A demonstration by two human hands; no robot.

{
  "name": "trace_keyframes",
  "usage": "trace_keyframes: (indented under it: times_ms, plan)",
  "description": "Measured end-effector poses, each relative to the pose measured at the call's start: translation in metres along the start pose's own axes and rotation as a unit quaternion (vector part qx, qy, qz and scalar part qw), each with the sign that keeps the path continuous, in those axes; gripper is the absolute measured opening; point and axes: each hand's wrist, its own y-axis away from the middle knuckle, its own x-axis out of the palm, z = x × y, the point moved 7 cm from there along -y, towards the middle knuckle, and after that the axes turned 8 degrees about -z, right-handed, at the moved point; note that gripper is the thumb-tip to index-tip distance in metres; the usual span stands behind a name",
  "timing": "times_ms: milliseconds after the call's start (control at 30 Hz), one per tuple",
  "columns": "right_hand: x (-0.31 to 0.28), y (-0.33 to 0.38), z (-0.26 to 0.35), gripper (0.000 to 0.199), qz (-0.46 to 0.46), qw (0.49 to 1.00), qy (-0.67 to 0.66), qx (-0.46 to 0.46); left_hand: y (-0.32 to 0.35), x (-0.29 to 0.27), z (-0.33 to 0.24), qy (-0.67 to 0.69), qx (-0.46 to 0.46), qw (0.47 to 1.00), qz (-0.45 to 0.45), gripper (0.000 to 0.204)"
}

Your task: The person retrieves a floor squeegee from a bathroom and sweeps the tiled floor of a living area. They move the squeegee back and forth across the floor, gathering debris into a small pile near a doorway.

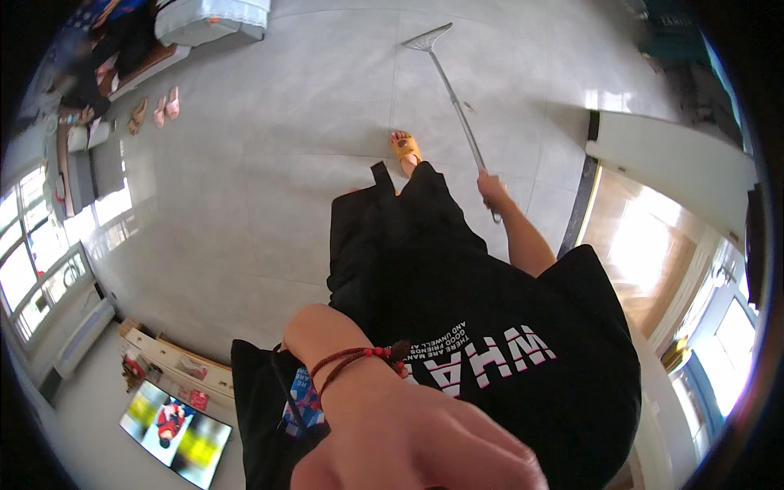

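My right hand (492,189) is wrapped round the upper part of a long silver-grey pole. This is a broom-like floor tool (457,102) with a fan-shaped, ribbed head (428,37) that rests on the grey floor ahead of me. A small light-brown scrap (469,107) lies beside the pole. My left hand (416,437), with a red cord bracelet above it, is raised very close to the camera at the lower edge. Its fingertips are out of sight, so whether it grips anything is hidden.
Pink slippers (167,108) and a brown pair (137,117) stand on the tiled floor (269,122) at far left, near covered furniture (211,23). A lit television (175,433) and a low cabinet (184,362) are at lower left. On the right, a pale wall (661,159) flanks a doorway (633,237).
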Motion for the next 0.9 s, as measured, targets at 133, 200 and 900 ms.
trace_keyframes:
  times_ms: [133,200,900]
  plan:
    - [0.06,0.037,-0.154,0.067,-0.002,0.994,0.107,0.003,-0.011,-0.008,0.017,-0.073,-0.06,0.979,-0.18,0.012]
    - [0.027,0.098,-0.129,0.066,0.0,0.998,0.066,0.007,-0.006,-0.017,-0.006,-0.052,0.046,0.978,-0.196,0.01]
    - [0.015,0.018,-0.06,0.062,0.016,0.974,0.203,-0.102,-0.041,-0.041,-0.012,-0.122,0.07,0.952,-0.273,0.021]
